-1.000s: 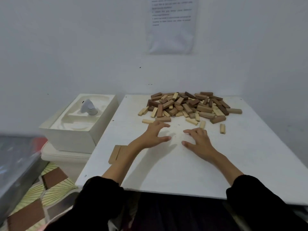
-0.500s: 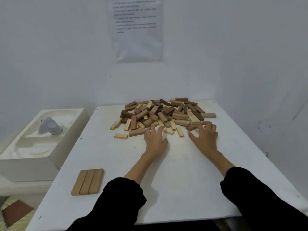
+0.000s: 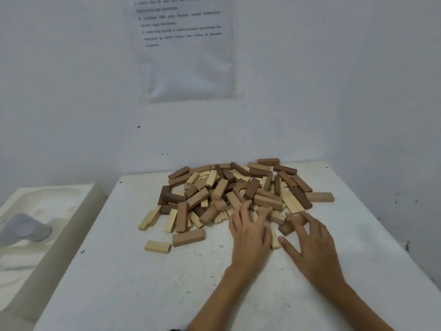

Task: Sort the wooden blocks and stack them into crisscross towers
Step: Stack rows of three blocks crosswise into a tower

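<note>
A loose pile of wooden blocks [image 3: 238,189] in pale, mid-brown and dark brown lies at the far middle of the white table [image 3: 133,278]. My left hand [image 3: 249,232] lies palm down at the pile's near edge, fingers spread and straight, fingertips touching pale blocks. Just right of it, my right hand [image 3: 310,244] is also palm down with spread fingers, its fingertips on a brown block [image 3: 287,226] at the pile's near right edge. A pale block [image 3: 275,240] lies between the two hands. Neither hand holds anything.
A single pale block [image 3: 157,246] and a brown block [image 3: 188,237] lie apart from the pile at its near left. A white foam tray [image 3: 31,235] holding a grey object [image 3: 26,229] stands left of the table. A printed sheet [image 3: 183,44] hangs on the wall.
Both hands have moved forward from the bare table to the pile's near edge, and now touch blocks. The view has tilted up, so the row of three blocks at the near left is out of frame.
</note>
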Demonstrator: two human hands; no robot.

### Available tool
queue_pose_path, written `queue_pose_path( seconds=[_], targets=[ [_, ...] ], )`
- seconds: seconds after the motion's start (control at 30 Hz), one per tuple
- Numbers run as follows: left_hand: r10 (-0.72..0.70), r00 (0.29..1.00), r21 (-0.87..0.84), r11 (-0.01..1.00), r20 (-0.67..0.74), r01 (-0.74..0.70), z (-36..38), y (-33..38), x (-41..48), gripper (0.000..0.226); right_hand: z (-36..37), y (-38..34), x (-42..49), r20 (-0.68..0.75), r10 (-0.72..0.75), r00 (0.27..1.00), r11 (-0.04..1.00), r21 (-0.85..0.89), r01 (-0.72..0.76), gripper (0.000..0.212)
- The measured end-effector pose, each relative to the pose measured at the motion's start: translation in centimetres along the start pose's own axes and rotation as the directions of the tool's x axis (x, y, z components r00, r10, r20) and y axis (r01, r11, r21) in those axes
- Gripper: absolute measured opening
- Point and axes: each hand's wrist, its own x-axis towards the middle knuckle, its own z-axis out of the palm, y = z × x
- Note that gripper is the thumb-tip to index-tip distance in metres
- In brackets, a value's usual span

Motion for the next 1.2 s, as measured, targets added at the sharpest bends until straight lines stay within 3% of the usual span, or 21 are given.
queue_pose_path(
  seconds=[0.27,0.43,0.67,1.0,1.2],
  targets=[
    [0.057,0.998,0.04,0.998,-0.022,-0.056,0.2,-0.5,0.1,0.051,-0.6,-0.3,0.2,-0.004,-0.006,1.0,0.998,0.055,0.006,0.051],
    [0.112,0.994,0.091,0.99,-0.01,-0.111,0.2,-0.8,0.6,0.049,-1.3,-0.4,0.6,0.077,0.113,0.991,0.981,0.149,-0.123,0.053],
    [0.173,0.984,0.136,0.977,-0.038,-0.167,0.4,-1.0,0.7,0.05,-1.7,-0.7,0.7,0.086,0.146,0.986,0.971,0.177,-0.159,0.054],
    [0.208,0.978,0.152,0.966,0.024,-0.209,-0.8,-0.6,2.0,0.02,-1.7,-0.5,0.6,0.057,0.139,0.989,0.968,0.201,-0.148,0.05],
    [0.309,0.943,0.407,0.882,-0.121,-0.237,-1.4,0.1,5.3,0.021,-1.7,-0.5,0.6,0.065,0.146,0.987,0.97,0.188,-0.155,0.05]
  ],
)
